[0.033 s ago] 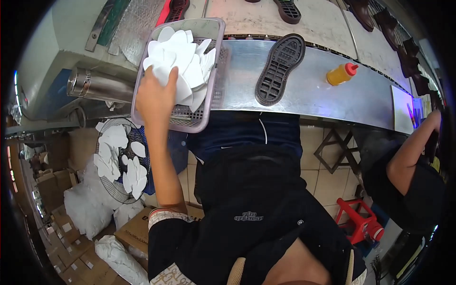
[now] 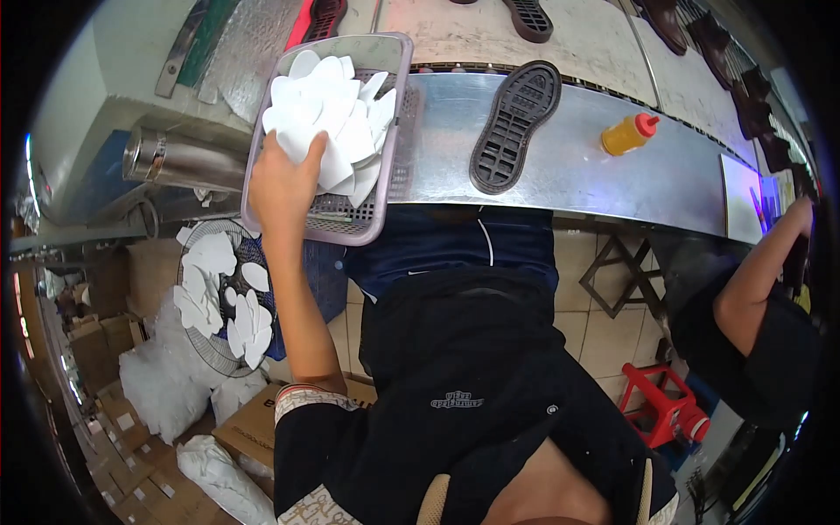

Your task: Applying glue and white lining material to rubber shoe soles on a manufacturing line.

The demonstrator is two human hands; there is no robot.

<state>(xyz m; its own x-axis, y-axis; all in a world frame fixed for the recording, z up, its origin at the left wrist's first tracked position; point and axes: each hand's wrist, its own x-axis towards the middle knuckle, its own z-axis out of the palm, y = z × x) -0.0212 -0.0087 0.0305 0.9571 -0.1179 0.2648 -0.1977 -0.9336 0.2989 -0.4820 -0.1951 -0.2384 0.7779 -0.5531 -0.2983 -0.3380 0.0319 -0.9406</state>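
Observation:
At the upper left, my left hand point(image 2: 287, 178) reaches over the near left side of a pale plastic basket point(image 2: 398, 87). Its thumb and forefinger stand apart, touching a heap of white flat rounded pieces point(image 2: 325, 101) in the basket; the other fingertips are hidden. To the right of the basket, a black shoe sole point(image 2: 516, 127) with a gridded inside lies on the metal worktop point(image 2: 437, 171). My right hand is out of view.
A small yellow bottle point(image 2: 623, 137) with a red cap stands farther right. A steel flask point(image 2: 184, 159) lies left of the basket. Below, a round wire guard point(image 2: 194, 337) holds more white pieces. At the right edge is another person's arm point(image 2: 759, 280); a red stool point(image 2: 652, 407) stands below.
My left hand has shifted very slightly toward me at the edge of the white pieces. The basket, sole and bottle look unmoved.

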